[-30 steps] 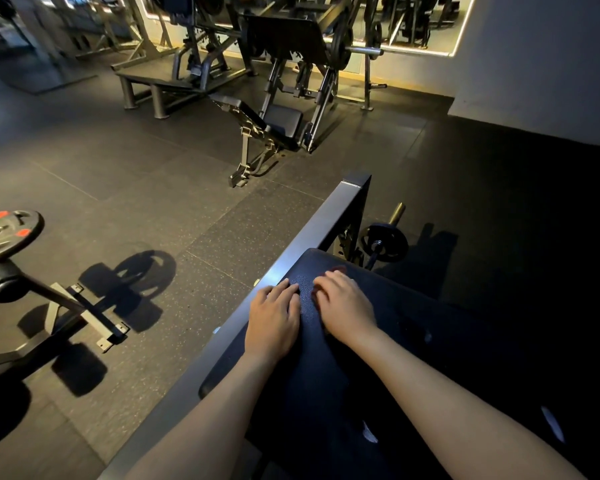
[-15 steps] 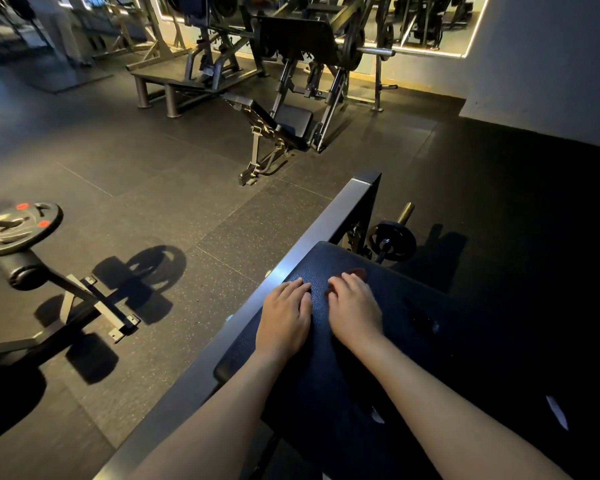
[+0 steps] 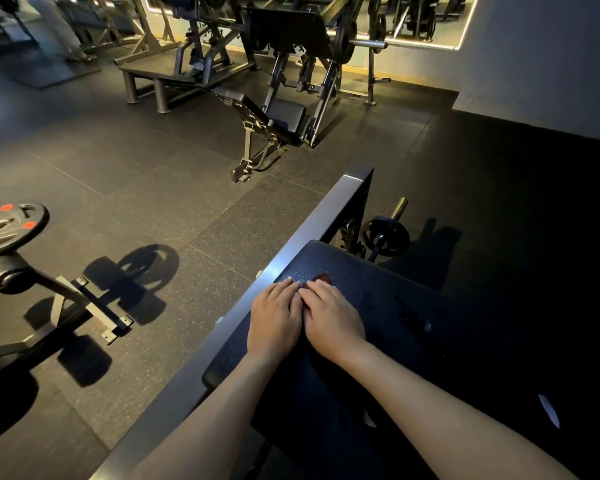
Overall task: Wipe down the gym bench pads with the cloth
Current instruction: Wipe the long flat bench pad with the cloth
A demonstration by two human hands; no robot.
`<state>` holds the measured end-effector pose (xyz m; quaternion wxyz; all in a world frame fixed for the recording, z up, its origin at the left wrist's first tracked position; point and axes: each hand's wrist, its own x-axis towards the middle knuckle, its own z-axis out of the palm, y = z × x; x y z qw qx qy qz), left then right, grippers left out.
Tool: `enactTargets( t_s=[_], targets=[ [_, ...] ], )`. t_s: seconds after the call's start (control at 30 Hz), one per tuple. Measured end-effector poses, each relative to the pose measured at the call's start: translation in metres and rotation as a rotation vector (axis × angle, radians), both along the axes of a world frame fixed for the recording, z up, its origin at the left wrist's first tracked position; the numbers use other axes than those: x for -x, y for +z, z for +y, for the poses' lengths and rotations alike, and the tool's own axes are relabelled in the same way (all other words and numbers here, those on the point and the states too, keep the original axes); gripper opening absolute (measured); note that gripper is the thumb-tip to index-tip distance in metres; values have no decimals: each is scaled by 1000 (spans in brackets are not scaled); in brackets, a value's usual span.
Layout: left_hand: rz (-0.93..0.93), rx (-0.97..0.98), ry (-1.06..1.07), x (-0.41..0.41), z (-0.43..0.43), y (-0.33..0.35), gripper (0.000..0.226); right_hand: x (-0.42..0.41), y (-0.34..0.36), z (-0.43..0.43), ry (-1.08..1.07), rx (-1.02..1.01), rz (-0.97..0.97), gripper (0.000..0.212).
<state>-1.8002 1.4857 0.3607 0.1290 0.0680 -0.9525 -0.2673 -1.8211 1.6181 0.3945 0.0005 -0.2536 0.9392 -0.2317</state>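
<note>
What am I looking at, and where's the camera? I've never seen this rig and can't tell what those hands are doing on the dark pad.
No machine here: these are a person's bare hands, filmed by one camera on their head, looking forward and down. The left hand and right hand lie flat, side by side, on the dark bench pad beside a grey metal beam. Neither grips anything. A reddish patch shows past the right hand; it may be the cloth, I cannot tell.

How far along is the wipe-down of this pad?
Done: cannot tell; the dark textured bench pad shows no wiped streaks. In hand: left hand and right hand press flat, side by side, near its far end; any cloth beneath is indistinct. Left: possibly the pad's nearer stretch.
</note>
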Motion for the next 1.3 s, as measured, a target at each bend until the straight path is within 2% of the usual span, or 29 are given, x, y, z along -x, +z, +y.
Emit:
enactTargets(
  t_s=[0.1, 0.2, 0.27, 0.47, 0.63, 0.73, 0.87, 1.07, 1.13, 1.3],
  targets=[
    [-115, 61, 42, 8, 7, 7, 43, 27, 2, 15, 7, -32, 21, 34],
    [-199, 93, 41, 25, 14, 14, 40, 64, 2, 36, -215, -68, 1, 33],
    [-220, 77, 51, 32, 16, 13, 40, 69, 1, 29, -291, -53, -11, 33],
    [-134, 35, 62, 34, 13, 3, 40, 74, -3, 6, -20, 8, -64, 35],
    [-118, 89, 71, 36, 14, -1, 43, 119, -4, 7, -215, 56, -121, 32],
    [-73, -36, 76, 37, 11, 0, 54, 96, -1, -2, -114, 26, -78, 33],
    [13, -142, 51, 33, 8, 3, 49, 67, -3, 18, 72, 23, -36, 35],
    [-34, -26, -25, 15, 5, -6, 57, 84, -10, 55, -323, 25, -82, 37],
    [-19, -33, -16, 8, 5, -6, 57, 63, -9, 44, -322, -14, -18, 36],
    [82, -40, -7, -13, 4, -5, 45, -5, -6, 5, -136, 45, 54, 28]
  ],
)
